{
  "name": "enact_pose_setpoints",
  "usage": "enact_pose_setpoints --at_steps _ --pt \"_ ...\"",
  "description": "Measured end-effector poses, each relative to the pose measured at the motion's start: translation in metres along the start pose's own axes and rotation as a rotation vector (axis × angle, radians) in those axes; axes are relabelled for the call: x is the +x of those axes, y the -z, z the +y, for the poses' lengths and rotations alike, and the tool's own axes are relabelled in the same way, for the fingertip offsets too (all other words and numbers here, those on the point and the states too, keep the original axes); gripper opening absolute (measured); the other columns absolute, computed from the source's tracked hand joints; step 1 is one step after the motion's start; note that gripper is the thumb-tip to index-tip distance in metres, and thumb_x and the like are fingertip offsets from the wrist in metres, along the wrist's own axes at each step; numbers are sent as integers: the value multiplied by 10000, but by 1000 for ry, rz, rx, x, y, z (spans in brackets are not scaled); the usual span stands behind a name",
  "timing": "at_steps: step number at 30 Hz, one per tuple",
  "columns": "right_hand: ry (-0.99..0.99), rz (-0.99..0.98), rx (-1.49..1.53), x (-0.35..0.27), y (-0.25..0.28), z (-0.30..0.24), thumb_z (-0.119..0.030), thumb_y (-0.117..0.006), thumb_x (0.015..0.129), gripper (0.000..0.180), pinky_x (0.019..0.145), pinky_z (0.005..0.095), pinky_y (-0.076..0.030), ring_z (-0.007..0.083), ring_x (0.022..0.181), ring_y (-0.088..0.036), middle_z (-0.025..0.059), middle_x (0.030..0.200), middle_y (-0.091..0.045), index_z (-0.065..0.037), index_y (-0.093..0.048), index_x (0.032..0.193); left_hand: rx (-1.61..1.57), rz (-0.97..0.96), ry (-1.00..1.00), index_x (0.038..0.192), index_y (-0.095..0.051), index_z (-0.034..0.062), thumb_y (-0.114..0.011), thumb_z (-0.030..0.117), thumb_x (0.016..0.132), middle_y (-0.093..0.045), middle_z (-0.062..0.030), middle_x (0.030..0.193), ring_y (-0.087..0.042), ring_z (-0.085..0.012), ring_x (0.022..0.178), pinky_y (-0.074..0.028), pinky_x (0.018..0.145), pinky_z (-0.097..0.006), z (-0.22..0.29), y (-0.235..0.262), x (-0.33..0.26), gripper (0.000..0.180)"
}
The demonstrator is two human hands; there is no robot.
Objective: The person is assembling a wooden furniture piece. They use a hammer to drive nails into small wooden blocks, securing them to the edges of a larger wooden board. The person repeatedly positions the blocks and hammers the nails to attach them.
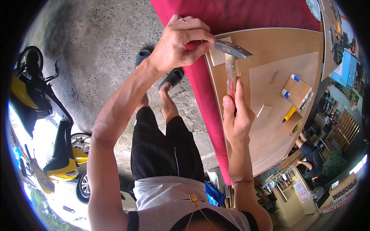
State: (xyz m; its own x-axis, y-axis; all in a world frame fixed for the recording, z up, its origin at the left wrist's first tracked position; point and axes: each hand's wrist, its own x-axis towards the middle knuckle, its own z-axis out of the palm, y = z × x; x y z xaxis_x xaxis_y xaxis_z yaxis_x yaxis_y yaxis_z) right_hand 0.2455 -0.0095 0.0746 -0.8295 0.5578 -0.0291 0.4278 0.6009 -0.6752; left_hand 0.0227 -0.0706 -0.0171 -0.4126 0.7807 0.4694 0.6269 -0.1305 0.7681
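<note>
In my right hand [238, 121] is a hammer [230, 71], gripped by its worn wooden handle, its dark metal head turned toward my left fingertips. My left hand [183, 41], with a ring on one finger, is closed in a pinch at the corner of a large brown board [269, 46]. Whatever its fingertips hold is too small or hidden by the hammer head. Below the hammer head, a small pale wood piece [219, 57] lies at that board corner. Red covering [206, 111] shows along the board's near edge.
On the board lie a cardboard piece [296, 90], a pale offcut [264, 111], a yellow cutter [290, 114] and a tape roll [296, 127]. Yellow motorbikes [58, 165] stand at left on the concrete floor [104, 34]. A person [310, 158] is at far right, near a cluttered desk.
</note>
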Motion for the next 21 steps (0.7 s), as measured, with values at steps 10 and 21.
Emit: enact_pose_setpoints --at_steps 10,21 --pt "-74 17 65 -10 -3 -1 -67 -556 936 449 776 375 -547 360 996 -660 287 1178 -594 122 -416 1320 -14 1 1 858 -729 99 -767 82 710 -650 -5 872 -605 -155 788 -385 709 -310 -2 -1 -2 153" --pt "-224 66 190 -24 -6 2 -94 -545 941 460 701 383 -540 371 888 -675 273 1119 -620 112 -415 1331 -34 54 154 973 -710 105 -799 201 708 -663 -22 908 -621 -164 872 -388 825 -333 4 -6 -12 295"
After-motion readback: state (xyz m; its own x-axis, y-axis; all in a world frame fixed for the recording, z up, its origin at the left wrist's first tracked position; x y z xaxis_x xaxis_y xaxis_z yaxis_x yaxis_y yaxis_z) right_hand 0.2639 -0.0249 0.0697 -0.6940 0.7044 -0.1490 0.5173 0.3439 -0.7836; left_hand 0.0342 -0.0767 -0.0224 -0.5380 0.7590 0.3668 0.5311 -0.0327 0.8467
